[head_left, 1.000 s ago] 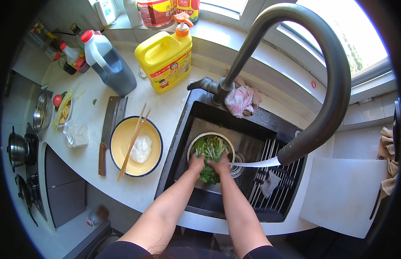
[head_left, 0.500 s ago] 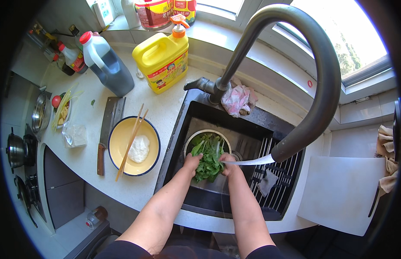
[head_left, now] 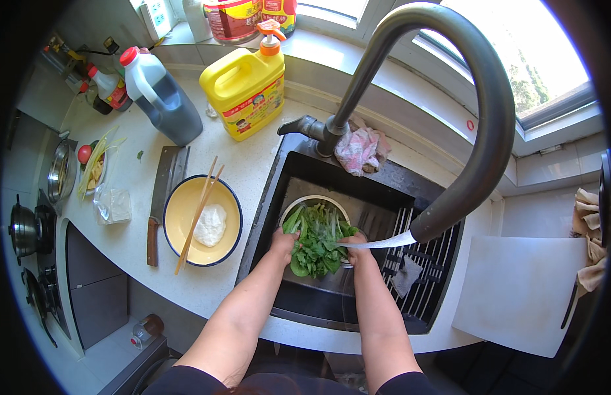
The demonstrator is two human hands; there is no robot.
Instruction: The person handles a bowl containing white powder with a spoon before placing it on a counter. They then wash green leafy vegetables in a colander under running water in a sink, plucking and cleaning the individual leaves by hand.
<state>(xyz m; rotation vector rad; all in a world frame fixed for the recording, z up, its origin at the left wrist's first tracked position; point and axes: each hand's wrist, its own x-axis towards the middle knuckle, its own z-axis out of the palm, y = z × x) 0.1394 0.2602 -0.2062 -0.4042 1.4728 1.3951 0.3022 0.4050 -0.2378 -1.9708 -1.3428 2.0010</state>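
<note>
Leafy greens (head_left: 318, 238) are spread between my two hands, over a round metal basin (head_left: 293, 205) inside the black sink (head_left: 299, 304). On the left side of the bunch my left hand (head_left: 285, 243) is closed on the leaves. My right hand (head_left: 356, 247) grips the bunch from the right, its fingers partly hidden by leaves. A stream of water (head_left: 384, 242) runs from the dark curved faucet (head_left: 503, 118) across my right hand onto the greens. The basin's inside is mostly covered by the leaves.
Left of the sink, an enamel bowl (head_left: 175, 227) holds white dough and chopsticks (head_left: 199, 217); a cleaver (head_left: 168, 172) lies beside it. Behind stand a yellow pump jug (head_left: 249, 92) and a dark-liquid jug (head_left: 167, 105). A rack (head_left: 432, 289) spans the sink's right; a white board (head_left: 516, 289) lies beyond.
My hands have moved slightly apart. The greens are spread wider and cover more of the basin. Water keeps running.
</note>
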